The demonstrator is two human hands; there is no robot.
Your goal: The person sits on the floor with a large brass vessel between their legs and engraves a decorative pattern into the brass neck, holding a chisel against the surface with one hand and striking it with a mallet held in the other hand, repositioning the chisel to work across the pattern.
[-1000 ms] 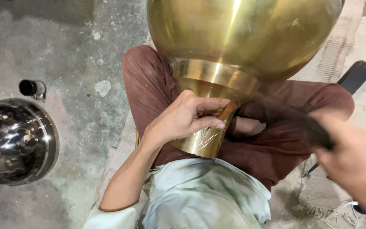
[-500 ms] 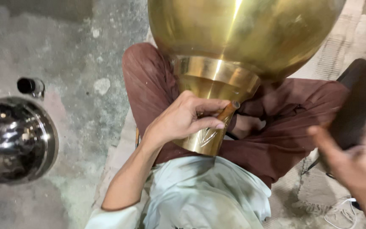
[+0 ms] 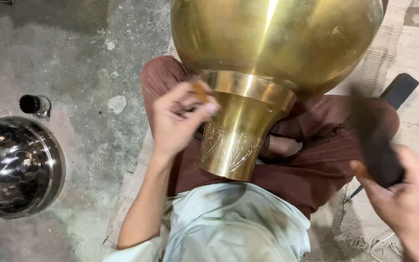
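Seated worker with a large brass vessel across the lap, both hands holding tools.

The vessel lies on the brown-trousered legs, its flared, engraved neck pointing toward the body. The left hand, just beside the neck, pinches a small brown tool between thumb and fingers. The right hand, well apart at lower right, is closed around a dark, blurred tool. A polished dark metal bowl and a small black bottle rest on the concrete floor at left.
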